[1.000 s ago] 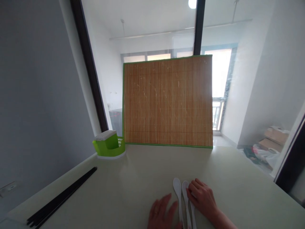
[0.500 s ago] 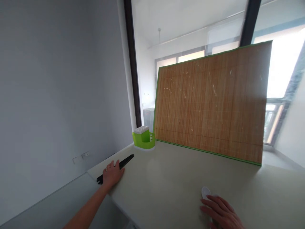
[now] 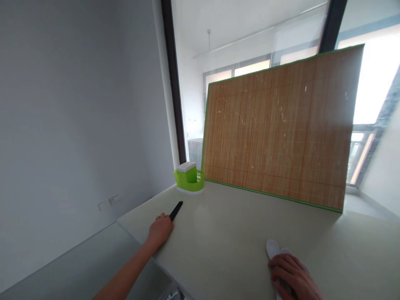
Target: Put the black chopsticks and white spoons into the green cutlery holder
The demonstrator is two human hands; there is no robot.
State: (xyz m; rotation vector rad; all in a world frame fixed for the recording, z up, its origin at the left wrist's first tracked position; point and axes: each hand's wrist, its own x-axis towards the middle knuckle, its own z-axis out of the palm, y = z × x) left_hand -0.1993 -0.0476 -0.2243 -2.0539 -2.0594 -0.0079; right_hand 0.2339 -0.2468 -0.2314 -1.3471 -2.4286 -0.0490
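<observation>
A bundle of black chopsticks [image 3: 176,211] pokes out beyond my left hand [image 3: 161,230], whose fingers are wrapped round it at the left part of the white table. The hand covers the rest of the bundle. Farther right, my right hand [image 3: 292,273] lies over several white spoons [image 3: 273,248] with its fingers curled on their handles. The bowl of one spoon shows fully, while others are partly hidden under the fingers. Beyond the chopsticks stands a bright green utensil holder [image 3: 189,178] with a white slatted top and a white base.
The white table [image 3: 218,233] has its near edge at lower left. A large bamboo mat [image 3: 275,133] with green edging leans upright against the window at the back. A grey wall [image 3: 78,104] with an outlet rises on the left.
My left hand has closed round the chopsticks and shifted right and slightly away, taking them along. The fingers of my right hand have curled in over the spoons, which show more now.
</observation>
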